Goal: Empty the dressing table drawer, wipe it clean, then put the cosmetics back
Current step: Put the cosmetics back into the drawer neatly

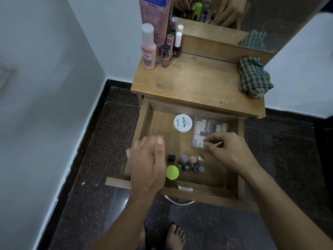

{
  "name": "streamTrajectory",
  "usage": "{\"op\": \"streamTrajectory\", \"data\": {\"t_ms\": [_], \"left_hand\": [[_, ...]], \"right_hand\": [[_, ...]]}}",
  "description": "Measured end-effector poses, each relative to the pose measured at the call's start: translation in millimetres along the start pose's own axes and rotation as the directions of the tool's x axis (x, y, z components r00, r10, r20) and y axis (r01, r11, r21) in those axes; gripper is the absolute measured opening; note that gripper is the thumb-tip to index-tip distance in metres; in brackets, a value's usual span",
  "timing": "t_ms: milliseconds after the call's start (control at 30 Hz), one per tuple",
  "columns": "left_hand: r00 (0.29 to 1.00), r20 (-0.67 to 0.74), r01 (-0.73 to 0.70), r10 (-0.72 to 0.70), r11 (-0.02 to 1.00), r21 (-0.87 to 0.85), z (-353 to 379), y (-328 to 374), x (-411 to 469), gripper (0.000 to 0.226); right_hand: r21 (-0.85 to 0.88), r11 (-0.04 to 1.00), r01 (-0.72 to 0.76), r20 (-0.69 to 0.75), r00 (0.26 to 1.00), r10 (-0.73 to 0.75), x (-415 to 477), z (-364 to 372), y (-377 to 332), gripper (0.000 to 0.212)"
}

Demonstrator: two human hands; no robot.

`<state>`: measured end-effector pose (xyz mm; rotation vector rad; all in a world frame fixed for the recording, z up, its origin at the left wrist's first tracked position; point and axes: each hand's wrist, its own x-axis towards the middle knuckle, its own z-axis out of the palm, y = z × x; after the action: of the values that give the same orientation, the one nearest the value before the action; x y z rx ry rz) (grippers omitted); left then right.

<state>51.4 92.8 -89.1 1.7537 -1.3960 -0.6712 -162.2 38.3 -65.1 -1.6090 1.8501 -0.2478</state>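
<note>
**Head view: open drawer (144,120) under wooden counter (194,83), both hands over it.**
Drawer contents: white jar (182,123), lid printed "ZUDIO NAIL POLISH", at the rear; clear packet (210,127) of small pale tubes just beside it to the right; cluster of nail polish bottles (191,163) near the front; green-capped bottle (172,172) left of the cluster. Left hand (147,163): motion-blurred, fingers loosely extended, holding nothing, above the drawer's left half, next to the green cap. Right hand (227,150): fingers curled, pinching a thin pale stick (217,143) over the packet's near edge. Counter: tall pink bottle (155,13) reading "Vaseline", smaller pink bottle (148,49), checked cloth (254,78) at the right.
</note>
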Motion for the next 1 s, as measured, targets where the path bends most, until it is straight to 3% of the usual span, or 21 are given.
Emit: {"op": "streamTrajectory", "data": {"t_ms": [200,367,600,767,1000], "left_hand": [[1.0,-0.01,-0.027,0.027,0.999,0.019,1,-2,0,0.07],[1.0,-0.008,-0.027,0.027,1.0,0.014,1,-2,1,0.07],[0.999,-0.025,-0.02,0.021,1.0,0.016,0,1,3,0.066],[0.999,-0.024,-0.026,0.026,1.0,0.011,1,1,4,0.07],[0.999,0.021,-0.025,0.025,1.0,0.011,1,-1,4,0.071]], "right_hand": [[0.163,0.972,0.169,-0.315,0.942,-0.111,42,-19,-60,0.016],[0.06,0.954,0.293,-0.494,0.839,-0.227,98,-31,-134,0.024],[-0.159,0.917,0.367,-0.488,0.778,-0.396,141,-16,-184,0.017],[-0.238,0.915,0.325,-0.5,0.767,-0.402,152,-11,-183,0.002],[-0.241,0.907,0.344,-0.484,0.768,-0.42,139,-9,-187,0.016]]}}
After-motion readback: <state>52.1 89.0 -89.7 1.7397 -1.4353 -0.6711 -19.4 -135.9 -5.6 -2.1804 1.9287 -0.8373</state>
